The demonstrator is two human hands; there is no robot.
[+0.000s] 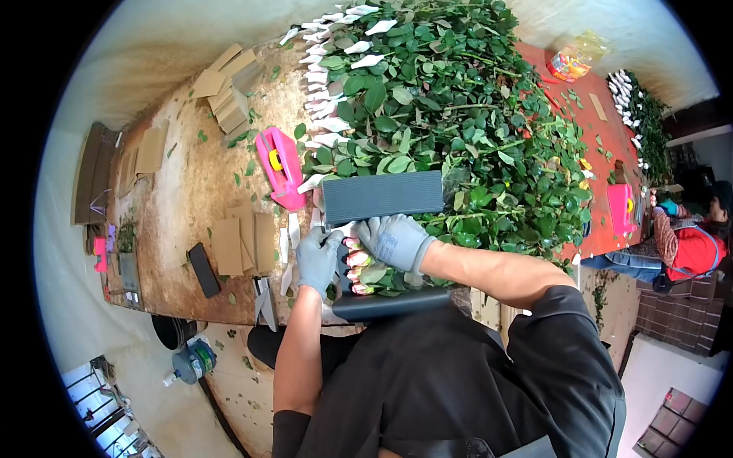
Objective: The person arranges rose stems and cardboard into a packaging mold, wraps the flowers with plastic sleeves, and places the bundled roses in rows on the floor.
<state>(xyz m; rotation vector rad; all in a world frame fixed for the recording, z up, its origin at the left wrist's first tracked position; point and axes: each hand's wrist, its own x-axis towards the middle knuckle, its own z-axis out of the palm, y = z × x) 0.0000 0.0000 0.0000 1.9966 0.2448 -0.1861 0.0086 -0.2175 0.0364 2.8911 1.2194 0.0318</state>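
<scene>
Several pink rose buds lie in a row in a dark, ridged, padded holder, their leafy stems pointing right. My left hand, in a grey glove, is at the bud end with its fingertips pinched on a white bud sleeve. Also gloved, my right hand rests over the stems just right of that sleeve. Its fingers are curled, and what is under them is hidden. Loose white sleeves lie left of the holder.
Sleeved roses are heaped behind the holder. A pink tape dispenser, cardboard pieces, a dark phone-like slab and scissors lie on the left. Another person stands at the far right.
</scene>
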